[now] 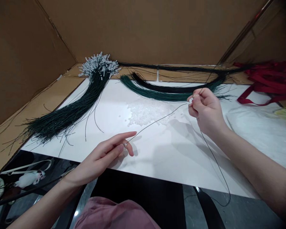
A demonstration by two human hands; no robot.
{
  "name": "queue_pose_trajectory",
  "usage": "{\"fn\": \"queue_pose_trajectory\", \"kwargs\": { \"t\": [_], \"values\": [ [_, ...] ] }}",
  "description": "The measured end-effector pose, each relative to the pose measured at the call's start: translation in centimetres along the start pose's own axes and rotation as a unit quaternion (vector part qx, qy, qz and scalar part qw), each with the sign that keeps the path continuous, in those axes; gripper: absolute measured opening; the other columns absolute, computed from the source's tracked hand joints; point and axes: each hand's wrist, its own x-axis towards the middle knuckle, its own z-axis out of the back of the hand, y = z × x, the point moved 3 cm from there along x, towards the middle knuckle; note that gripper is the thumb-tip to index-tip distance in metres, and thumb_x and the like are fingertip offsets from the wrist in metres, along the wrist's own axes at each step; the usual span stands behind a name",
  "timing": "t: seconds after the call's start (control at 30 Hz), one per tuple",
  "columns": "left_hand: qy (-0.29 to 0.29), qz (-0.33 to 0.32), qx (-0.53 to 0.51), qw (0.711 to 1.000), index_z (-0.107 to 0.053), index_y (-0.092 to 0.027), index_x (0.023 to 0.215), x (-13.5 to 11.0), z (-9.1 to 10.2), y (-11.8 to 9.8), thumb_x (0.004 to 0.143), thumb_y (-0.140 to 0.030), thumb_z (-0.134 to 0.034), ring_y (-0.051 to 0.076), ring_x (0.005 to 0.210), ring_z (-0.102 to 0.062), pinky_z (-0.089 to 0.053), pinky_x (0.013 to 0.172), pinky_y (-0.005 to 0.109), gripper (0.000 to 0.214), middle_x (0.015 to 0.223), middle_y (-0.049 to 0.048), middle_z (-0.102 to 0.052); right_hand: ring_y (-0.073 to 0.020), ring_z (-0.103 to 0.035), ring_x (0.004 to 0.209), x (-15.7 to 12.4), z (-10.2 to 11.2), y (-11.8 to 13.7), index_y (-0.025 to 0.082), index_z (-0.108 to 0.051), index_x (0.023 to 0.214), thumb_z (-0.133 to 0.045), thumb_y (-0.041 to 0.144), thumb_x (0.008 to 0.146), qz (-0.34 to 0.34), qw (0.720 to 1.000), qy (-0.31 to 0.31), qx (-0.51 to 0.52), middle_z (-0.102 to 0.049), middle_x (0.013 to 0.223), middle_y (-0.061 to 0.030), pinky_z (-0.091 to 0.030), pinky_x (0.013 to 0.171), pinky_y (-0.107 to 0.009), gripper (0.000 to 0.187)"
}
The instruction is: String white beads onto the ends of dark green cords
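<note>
On the white bench (171, 165), seen by me from far away through the head view, I judge the beading work well advanced, but not complete. At the far left lies a thick bundle of dark green wires (78, 105), their upper ends covered with white bead heads (100, 65); I take these as finished pieces, too many for me to count. One thin wire (157, 120) is in work: it runs slantwise between my two hands, and its tail hangs down past the near edge. My left hand (107, 149) has the forefinger stretched out, while thumb and another finger pinch the wire at one small bead (125, 144). My right hand (207, 106) is closed, with a small cluster of white beads (190, 100) between its fingertips. So this piece seems to me only partly made. What is left, I think, are the green wires (154, 93) and black wires (171, 88) without visible beads, curved along the back, and the loose beads (145, 111) spread in front of them.
</note>
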Motion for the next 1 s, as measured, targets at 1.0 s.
{"fn": "queue_pose_trajectory", "kwargs": {
  "t": [1.0],
  "values": [
    [-0.099,-0.045,0.141,0.984,-0.069,-0.020,0.095,2.0,0.4,-2.1,0.098,-0.040,-0.049,0.011,0.057,-0.036,-0.024,0.052,0.025,0.028,0.067,-0.0022,-0.052,-0.0117,-0.031,0.053,-1.5,-1.8,0.6,0.025,-0.050,0.079,-0.073,0.049,0.081,0.010,0.997,0.044,-0.068,-0.048,0.075,-0.0014,-0.019,0.045,-0.028,0.033]
  ]
}}
